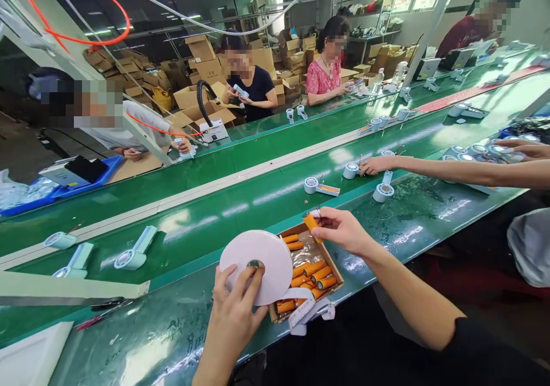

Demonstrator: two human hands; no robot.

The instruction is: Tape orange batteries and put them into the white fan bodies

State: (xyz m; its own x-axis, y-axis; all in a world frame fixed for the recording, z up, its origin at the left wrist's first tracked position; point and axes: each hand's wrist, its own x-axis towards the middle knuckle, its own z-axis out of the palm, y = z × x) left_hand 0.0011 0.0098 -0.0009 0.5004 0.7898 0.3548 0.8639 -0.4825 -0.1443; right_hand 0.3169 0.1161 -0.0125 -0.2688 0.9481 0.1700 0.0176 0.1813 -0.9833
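My left hand (240, 297) grips a large roll of white tape (258, 254), with fingers over its face at the core. A loose strip of the tape (303, 311) trails down at the roll's lower right. In my right hand (341, 228) is an orange cylindrical battery (311, 225) with a thin wire, pinched between thumb and fingers. It is raised over a shallow cardboard box (337, 268), which lies partly behind the roll. Several more orange batteries (318, 274) lie in the box on clear plastic.
Beyond the box runs a green conveyor belt (240, 191) carrying light-blue fan-shaped housings (133, 254). A co-worker's arm (451, 171) reaches in from the right to one housing. Other people sit across the belt. A metal bar (77, 288) juts in at left.
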